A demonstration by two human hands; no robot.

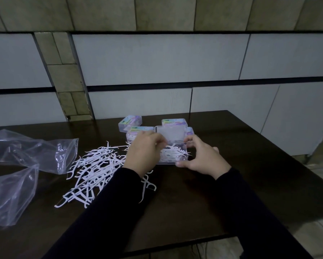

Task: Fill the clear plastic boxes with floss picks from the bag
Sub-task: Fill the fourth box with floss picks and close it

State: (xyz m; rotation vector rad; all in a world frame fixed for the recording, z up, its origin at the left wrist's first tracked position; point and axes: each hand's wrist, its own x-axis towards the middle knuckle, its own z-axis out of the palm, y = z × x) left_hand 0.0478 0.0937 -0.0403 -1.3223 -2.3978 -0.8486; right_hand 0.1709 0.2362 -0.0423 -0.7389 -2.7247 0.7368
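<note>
On top of a dark wooden table (222, 193), against a tiled wall (157, 58): clear plastic bag (26, 152), crumpled, at the left edge, mouth toward a loose heap of white floss picks (93, 165) just left of centre. Closed clear boxes (130, 122), labelled, grouped at the far middle. Open clear box (173, 153), lid upright, directly in front of them, partly filled with picks. Left hand (144, 152), dark sleeve, fingers curled at the box's left rim, pinching picks over it. Right hand (201, 156) grips the box's right side, thumb on the near corner.
</note>
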